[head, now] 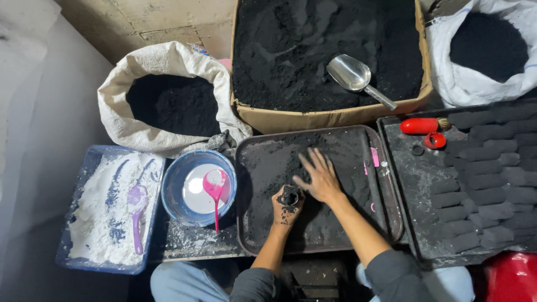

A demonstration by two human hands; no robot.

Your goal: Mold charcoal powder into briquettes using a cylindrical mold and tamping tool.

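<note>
Over the dark tray, left hand fingers clasp a black lump just left of the flat, spread right hand.

The right sack of black powder is cut by the top and right edge, so its full shape is not seen. The cardboard box left of it loses its far side at the top edge. The red thing below the tray of black blocks is cut at the corner; what it is cannot be told. The left hand closes around a dark lump, hiding most of it. The small pink piece on the middle tray is too small to tell.
</note>
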